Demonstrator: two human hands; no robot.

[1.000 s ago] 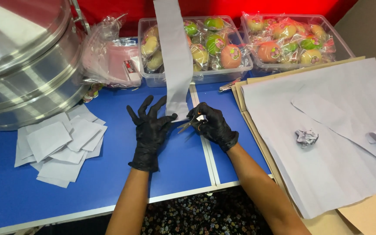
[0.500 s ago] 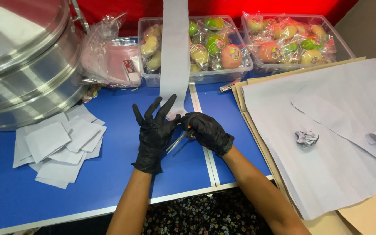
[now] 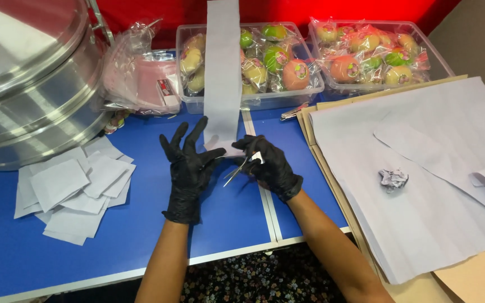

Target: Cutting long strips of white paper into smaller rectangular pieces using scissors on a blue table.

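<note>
Both my hands wear black gloves over a blue table (image 3: 141, 241). My left hand (image 3: 189, 168) has its fingers spread, and its thumb and forefinger pinch the lower end of a long white paper strip (image 3: 223, 73) that runs away from me over the boxes. My right hand (image 3: 268, 163) grips small metal scissors (image 3: 237, 170), whose blades point left toward the strip's lower edge. A pile of cut white paper squares (image 3: 74, 188) lies left of my left hand.
Large steel steamer pans (image 3: 29, 84) fill the back left. A clear bag (image 3: 141, 78) and two clear boxes of wrapped round sweets (image 3: 287, 67) (image 3: 371, 56) line the back. Big white paper sheets (image 3: 422, 168) on brown card, with a crumpled scrap (image 3: 393, 179), cover the right.
The strip's lower end has come closer to me. My right hand with the scissors has shifted slightly left toward it, and the left hand now pinches the strip's end.
</note>
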